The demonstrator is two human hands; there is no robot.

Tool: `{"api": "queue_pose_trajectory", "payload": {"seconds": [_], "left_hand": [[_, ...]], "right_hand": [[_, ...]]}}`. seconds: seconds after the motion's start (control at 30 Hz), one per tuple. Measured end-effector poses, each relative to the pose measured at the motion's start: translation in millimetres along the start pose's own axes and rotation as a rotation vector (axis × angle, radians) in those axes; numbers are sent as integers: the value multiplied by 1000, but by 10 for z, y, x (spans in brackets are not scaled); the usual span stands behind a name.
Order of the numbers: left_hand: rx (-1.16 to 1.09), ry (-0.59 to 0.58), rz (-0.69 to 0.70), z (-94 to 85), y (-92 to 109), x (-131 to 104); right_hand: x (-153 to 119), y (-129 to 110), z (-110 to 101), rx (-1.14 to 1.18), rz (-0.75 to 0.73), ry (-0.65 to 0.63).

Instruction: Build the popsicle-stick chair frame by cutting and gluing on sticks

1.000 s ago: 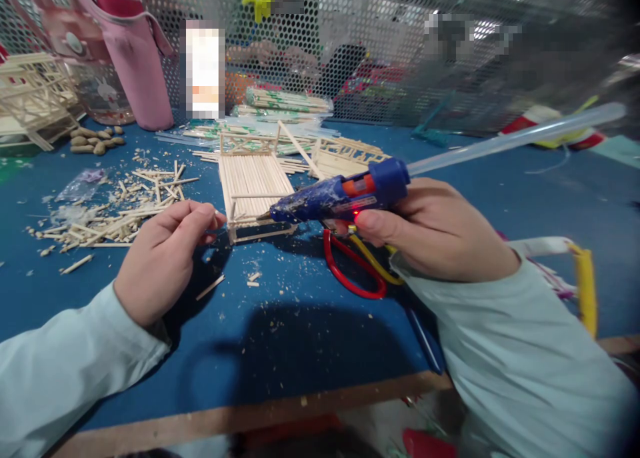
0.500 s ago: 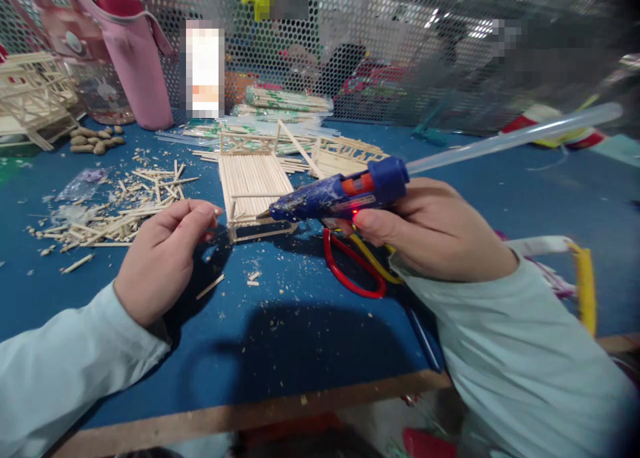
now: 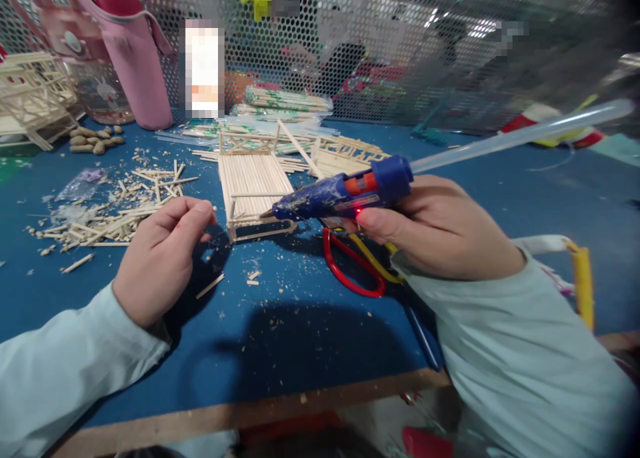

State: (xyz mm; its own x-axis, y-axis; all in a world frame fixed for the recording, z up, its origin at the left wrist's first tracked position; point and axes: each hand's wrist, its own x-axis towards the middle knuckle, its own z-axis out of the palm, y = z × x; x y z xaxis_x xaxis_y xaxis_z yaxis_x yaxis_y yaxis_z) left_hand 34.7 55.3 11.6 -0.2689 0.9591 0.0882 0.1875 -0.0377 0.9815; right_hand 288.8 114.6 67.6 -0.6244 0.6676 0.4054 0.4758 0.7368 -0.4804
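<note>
My right hand (image 3: pixel 440 235) grips a blue hot glue gun (image 3: pixel 345 191), its red light lit and a long clear glue stick (image 3: pixel 525 138) sticking out of the back. The gun's nozzle points left, over the near end of a small bed-like frame (image 3: pixel 253 171) built of thin wooden sticks. My left hand (image 3: pixel 163 251) is closed in a pinch just left of that frame. Whatever its fingertips hold, if anything, is too small or hidden to make out. Red-and-yellow-handled scissors (image 3: pixel 356 271) lie beneath the glue gun, their blades hidden.
Cut sticks and scraps (image 3: pixel 115 218) are heaped at left, near peanuts (image 3: pixel 93 140). Pink bottle (image 3: pixel 135 58), a blurred bright screen (image 3: pixel 204 68) and bagged sticks (image 3: pixel 287 101) stand or lie along the metal mesh (image 3: pixel 380 65). Another stick model (image 3: pixel 35 98) sits far left.
The glue gun has shifted slightly to the right with my right hand. My left hand has barely moved; a small pale bit seen at its fingertips no longer shows.
</note>
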Motion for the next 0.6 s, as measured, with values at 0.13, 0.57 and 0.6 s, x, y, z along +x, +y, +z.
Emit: {"api": "queue_pose_trajectory", "payload": {"seconds": [0.13, 0.57, 0.6], "left_hand": [[17, 22, 64, -1, 13, -31], [352, -73, 476, -39, 43, -136], [363, -98, 490, -38, 45, -139]], "right_hand": [[-31, 38, -62, 164, 47, 21], [-5, 811, -387, -273, 424, 230], [11, 881, -350, -409, 465, 181]]}}
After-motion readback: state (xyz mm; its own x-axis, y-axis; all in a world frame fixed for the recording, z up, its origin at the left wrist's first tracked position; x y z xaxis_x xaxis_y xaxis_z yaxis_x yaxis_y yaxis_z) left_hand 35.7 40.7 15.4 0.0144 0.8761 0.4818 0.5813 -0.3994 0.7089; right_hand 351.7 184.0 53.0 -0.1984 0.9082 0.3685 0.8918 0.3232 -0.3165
